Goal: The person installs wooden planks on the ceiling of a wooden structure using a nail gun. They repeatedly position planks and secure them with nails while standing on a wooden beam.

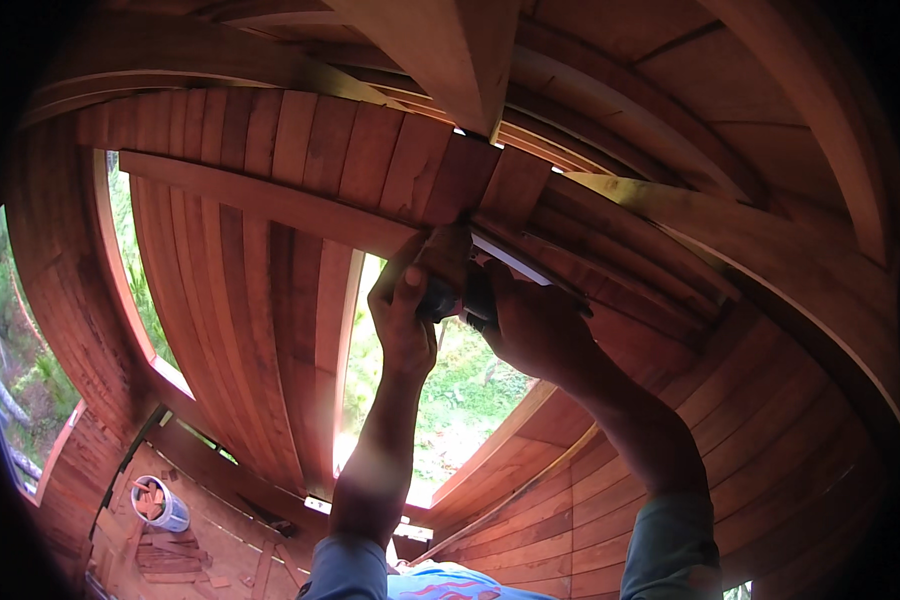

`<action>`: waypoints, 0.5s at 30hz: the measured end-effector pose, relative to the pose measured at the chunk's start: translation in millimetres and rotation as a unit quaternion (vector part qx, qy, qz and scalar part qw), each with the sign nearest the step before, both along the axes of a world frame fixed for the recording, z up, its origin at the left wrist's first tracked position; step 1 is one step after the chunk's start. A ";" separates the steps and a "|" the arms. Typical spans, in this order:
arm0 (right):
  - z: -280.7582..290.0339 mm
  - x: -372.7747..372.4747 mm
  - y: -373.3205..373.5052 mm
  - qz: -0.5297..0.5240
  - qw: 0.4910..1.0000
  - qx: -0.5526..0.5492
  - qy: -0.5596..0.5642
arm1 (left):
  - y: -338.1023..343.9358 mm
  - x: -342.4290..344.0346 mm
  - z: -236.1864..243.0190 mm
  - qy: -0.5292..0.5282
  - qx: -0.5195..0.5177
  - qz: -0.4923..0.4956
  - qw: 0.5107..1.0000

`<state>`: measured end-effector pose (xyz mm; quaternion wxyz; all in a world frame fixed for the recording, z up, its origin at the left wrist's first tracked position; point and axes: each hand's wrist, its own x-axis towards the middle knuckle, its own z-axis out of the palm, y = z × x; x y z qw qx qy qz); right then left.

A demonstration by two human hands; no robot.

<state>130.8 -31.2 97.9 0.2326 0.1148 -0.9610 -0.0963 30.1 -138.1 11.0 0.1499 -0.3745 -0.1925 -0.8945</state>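
Both my arms reach up to the board wall above a window opening. My left hand (405,310) is closed around the front of a dark, rounded tool (440,300), its thumb lying along the side. From the other side my right hand (535,320) grips the same tool's rear part. It looks like a hand-held power tool, but shadow and my fingers hide its exact kind. The tool is up against the right end of a long horizontal wooden rail (270,205). Beside my right hand, a pale straight strip (510,258) slants along the wall.
Heavy ceiling beams (440,60) run close overhead. Bright greenery shows through the window opening (460,390) behind my arms. At lower left, a white bucket (175,515) of wood offcuts stands on the floor, with loose wood pieces (175,560) beside it.
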 end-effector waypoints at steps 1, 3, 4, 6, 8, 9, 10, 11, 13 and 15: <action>0.0 -0.4 0.4 -0.011 1.000 0.000 -0.006 | 0.5 0.0 0.3 0.000 0.001 0.003 1.000; 0.2 -0.6 1.0 -0.033 0.999 0.000 -0.017 | 1.8 -0.3 0.5 0.001 0.003 0.010 1.000; 1.2 -0.3 0.8 -0.037 0.999 0.001 -0.019 | 2.7 2.3 2.4 -0.013 0.008 0.013 1.000; 3.2 0.2 0.1 -0.044 0.999 0.003 -0.022 | 3.7 15.1 12.6 -0.055 0.020 0.021 0.998; 1.7 -2.2 3.6 -0.040 0.999 0.020 -0.011 | 2.1 14.8 11.6 -0.055 0.011 0.019 0.998; 1.5 -1.9 3.4 -0.039 0.999 0.029 -0.005 | -1.2 4.3 3.4 -0.026 -0.005 0.011 1.000; 2.1 -0.6 0.6 -0.036 0.999 0.022 -0.004 | -3.1 0.8 -0.2 -0.015 -0.015 0.007 1.000; 3.6 1.8 -3.9 -0.032 0.999 0.015 -0.002 | -5.1 -2.6 -4.0 -0.004 -0.026 0.003 1.000; 5.2 5.4 -5.7 -0.031 0.999 0.017 0.010 | -5.4 -3.5 -5.3 -0.016 -0.034 -0.015 0.999; -0.8 15.0 -5.3 -0.023 0.999 0.028 0.039 | -11.4 0.0 -12.9 -0.017 -0.053 -0.048 0.997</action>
